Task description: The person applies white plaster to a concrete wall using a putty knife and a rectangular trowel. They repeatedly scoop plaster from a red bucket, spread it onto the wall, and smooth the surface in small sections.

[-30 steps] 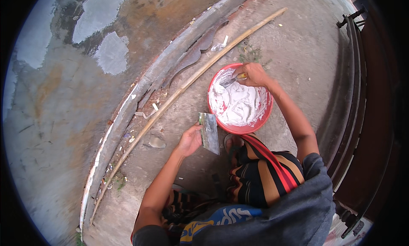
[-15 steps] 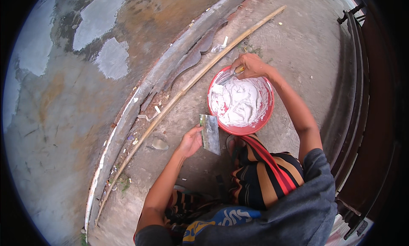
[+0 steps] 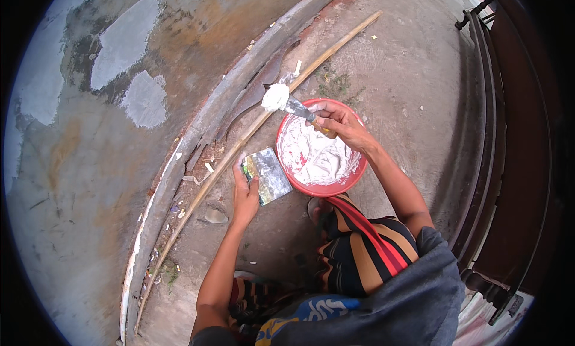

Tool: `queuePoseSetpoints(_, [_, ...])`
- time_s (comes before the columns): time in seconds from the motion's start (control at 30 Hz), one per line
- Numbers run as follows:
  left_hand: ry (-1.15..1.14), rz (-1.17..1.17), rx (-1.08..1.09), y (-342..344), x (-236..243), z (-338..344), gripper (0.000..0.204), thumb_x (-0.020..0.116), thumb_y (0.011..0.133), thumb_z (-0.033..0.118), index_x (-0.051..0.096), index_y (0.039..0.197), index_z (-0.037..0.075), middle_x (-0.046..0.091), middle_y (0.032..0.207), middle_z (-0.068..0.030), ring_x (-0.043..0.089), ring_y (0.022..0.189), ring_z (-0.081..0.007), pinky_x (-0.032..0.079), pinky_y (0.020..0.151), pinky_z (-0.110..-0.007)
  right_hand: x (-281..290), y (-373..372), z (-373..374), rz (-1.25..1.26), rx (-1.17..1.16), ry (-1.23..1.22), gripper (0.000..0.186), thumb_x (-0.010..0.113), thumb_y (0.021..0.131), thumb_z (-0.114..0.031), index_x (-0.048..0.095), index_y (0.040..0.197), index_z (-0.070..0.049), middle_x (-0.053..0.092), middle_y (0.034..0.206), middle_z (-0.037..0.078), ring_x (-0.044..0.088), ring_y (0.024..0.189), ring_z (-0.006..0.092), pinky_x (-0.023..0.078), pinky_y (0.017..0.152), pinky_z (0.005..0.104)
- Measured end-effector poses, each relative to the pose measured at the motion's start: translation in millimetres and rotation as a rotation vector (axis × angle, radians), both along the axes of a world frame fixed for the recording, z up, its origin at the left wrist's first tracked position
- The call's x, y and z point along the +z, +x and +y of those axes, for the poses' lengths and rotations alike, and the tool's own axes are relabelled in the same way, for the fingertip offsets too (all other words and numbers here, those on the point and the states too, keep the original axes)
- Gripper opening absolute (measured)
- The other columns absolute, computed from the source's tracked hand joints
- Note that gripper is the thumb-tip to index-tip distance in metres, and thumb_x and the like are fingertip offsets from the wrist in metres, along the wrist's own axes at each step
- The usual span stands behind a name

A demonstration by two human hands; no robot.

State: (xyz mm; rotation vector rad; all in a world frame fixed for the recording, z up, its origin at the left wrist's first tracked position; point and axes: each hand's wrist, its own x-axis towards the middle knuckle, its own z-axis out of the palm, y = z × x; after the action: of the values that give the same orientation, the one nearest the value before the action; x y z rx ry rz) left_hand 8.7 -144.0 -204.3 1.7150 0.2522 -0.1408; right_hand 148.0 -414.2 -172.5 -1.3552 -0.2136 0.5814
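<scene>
My right hand point(image 3: 340, 126) grips the yellowish handle of a putty knife point(image 3: 297, 109). A thick white lump of putty point(image 3: 275, 98) sits on the blade's end, held up beyond the left rim of a red basin point(image 3: 358, 177). White paste point(image 3: 320, 157) lines the basin, with red showing through in places. To the left of the basin, my left hand point(image 3: 244, 193) is closed on a flat rectangular plate point(image 3: 268, 175), its grey, smeared face turned upward. The plate's underside is hidden.
A long wooden pole point(image 3: 239, 143) lies on the ground along a low curb point(image 3: 197, 127). Beyond the curb is a wall or slab point(image 3: 78, 184) with pale patches. A dark metal structure point(image 3: 509, 136) runs down the right side. A flat stone point(image 3: 215, 216) lies near my left forearm.
My right hand has lifted the putty knife out of the basin with white putty on its blade. My left hand has shifted left and turned the plate's face up.
</scene>
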Motion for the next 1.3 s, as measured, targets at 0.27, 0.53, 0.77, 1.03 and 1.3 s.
queuePoseSetpoints(0.27, [-0.166, 0.011, -0.052, 16, 23, -18, 0.035, 0.045, 0.1, 0.01, 0.055, 0.132, 0.0, 0.062, 0.119, -0.0062, 0.055, 0.106, -0.0117, 0.041, 0.096, -0.026, 11, -31, 73, -0.33, -0.219, 0.014, 0.032, 0.06, 0.097, -0.007, 0.053, 0.128, -0.001, 0.058, 0.117, 0.005, 0.055, 0.11, 0.0108, 0.045, 0.096, 0.0291])
queuePoseSetpoints(0.53, [-0.326, 0.083, 0.2, 22, 37, -19, 0.05, 0.047, 0.103, 0.042, 0.052, 0.136, 0.004, 0.055, 0.124, -0.001, 0.051, 0.107, -0.0114, 0.039, 0.094, -0.031, 7, -47, 103, -0.026, -0.047, 0.194, 0.033, 0.059, 0.099, -0.013, 0.054, 0.13, -0.004, 0.066, 0.105, 0.007, 0.063, 0.099, 0.0148, 0.048, 0.088, 0.0284])
queuePoseSetpoints(0.77, [-0.407, -0.05, 0.17, 21, 49, -11, 0.043, 0.046, 0.105, 0.037, 0.059, 0.124, 0.001, 0.061, 0.103, -0.0019, 0.053, 0.096, -0.0087, 0.043, 0.085, -0.025, 5, -59, 114, 0.43, 0.149, 0.568, 0.042, 0.057, 0.101, -0.022, 0.045, 0.137, -0.005, 0.065, 0.107, 0.008, 0.066, 0.095, 0.0153, 0.054, 0.084, 0.0288])
queuePoseSetpoints(1.03, [-0.373, -0.03, 0.143, 22, 43, 11, 0.034, 0.051, 0.104, 0.031, 0.064, 0.114, 0.001, 0.063, 0.096, 0.0008, 0.052, 0.086, -0.0032, 0.043, 0.075, -0.021, -8, -63, 128, 0.42, 0.198, 0.472, 0.044, 0.056, 0.101, -0.025, 0.042, 0.139, -0.007, 0.064, 0.115, 0.01, 0.066, 0.103, 0.0176, 0.053, 0.093, 0.031])
queuePoseSetpoints(1.3, [-0.361, -0.044, 0.26, 13, 33, 32, 0.027, 0.056, 0.102, 0.025, 0.068, 0.102, 0.001, 0.063, 0.086, 0.0028, 0.05, 0.076, -0.0022, 0.043, 0.067, -0.02, -16, -67, 151, 0.33, 0.277, 0.407, 0.041, 0.055, 0.101, -0.022, 0.042, 0.138, -0.007, 0.061, 0.118, 0.008, 0.063, 0.106, 0.0174, 0.05, 0.094, 0.0321])
